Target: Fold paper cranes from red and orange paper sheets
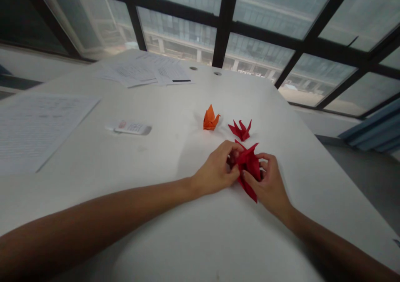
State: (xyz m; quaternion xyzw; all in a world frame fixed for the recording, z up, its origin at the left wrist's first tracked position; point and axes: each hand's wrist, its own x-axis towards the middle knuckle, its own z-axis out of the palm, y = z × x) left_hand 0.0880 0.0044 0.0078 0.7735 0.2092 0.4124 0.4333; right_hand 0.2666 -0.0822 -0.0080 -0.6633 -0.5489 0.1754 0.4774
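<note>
A larger piece of folded red paper (249, 159) is held between my two hands over the white table. My left hand (218, 167) pinches its left side, with the fingertips partly behind the paper. On the right side my right hand (268, 184) grips it, thumb in front and fingers behind. Just beyond them a small red origami bird (241, 130) stands on the table. An orange origami bird (210, 118) sits to its left, with its wing pointing up.
The white table (162, 157) bears printed sheets (46, 123) at the left and more papers (146, 68) at the far edge. A small white packet (131, 127) lies left of the orange bird. Dark-framed windows (223, 28) stand beyond; a blue curtain (375, 126) hangs right.
</note>
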